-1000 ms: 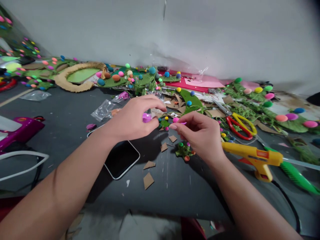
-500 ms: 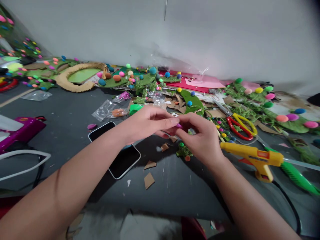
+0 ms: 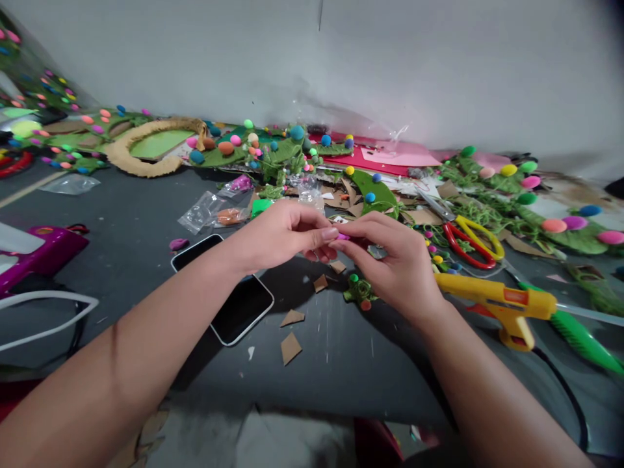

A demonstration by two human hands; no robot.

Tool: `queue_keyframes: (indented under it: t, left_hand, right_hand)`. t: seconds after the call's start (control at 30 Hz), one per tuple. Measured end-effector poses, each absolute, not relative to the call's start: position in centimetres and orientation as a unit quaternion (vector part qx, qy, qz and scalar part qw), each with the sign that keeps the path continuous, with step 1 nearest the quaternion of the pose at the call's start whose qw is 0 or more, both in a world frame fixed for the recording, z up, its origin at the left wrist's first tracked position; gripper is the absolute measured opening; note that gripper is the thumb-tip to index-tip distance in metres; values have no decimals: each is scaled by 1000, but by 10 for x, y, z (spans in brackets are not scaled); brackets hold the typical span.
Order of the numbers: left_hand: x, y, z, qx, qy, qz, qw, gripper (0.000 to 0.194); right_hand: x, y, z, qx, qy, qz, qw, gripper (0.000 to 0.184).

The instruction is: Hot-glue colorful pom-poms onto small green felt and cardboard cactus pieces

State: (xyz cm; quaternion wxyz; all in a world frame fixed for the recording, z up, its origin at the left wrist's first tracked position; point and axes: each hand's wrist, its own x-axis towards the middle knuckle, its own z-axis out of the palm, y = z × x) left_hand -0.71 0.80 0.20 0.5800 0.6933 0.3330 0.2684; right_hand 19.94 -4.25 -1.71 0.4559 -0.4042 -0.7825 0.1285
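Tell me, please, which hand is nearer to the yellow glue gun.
Right: the right hand is just left of the yellow glue gun; the left hand is farther left.

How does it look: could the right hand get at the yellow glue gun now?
Probably yes: the yellow glue gun lies beside the right hand, its handle apparently uncovered. But the fingertips are occupied, pinching a purple piece near the left hand.
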Motion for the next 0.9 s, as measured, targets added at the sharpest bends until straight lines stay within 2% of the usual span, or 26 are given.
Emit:
queue_keyframes:
  t: [0.27, 0.4, 0.53, 0.8, 0.9]
  left_hand:
    - [-11, 9, 1, 617, 336, 281, 654, 21]
    - [-8, 6, 1, 602, 313, 281, 679, 22]
    - [-4, 4, -1, 659, 313, 264, 631, 25]
    - [-7, 8, -5, 717, 338, 291, 535, 20]
    - [-10, 12, -3, 732, 342, 296, 509, 20]
  right_hand:
    - [204, -38, -16, -470, -722, 83, 501, 8]
    - [206, -35, -19, -427, -754, 70, 495, 22]
    - [206, -34, -25, -394, -789, 88, 463, 32]
    - [198, -40, -23, -425, -780, 95, 448, 10]
    - [199, -37, -21, -459, -745, 117, 470, 11]
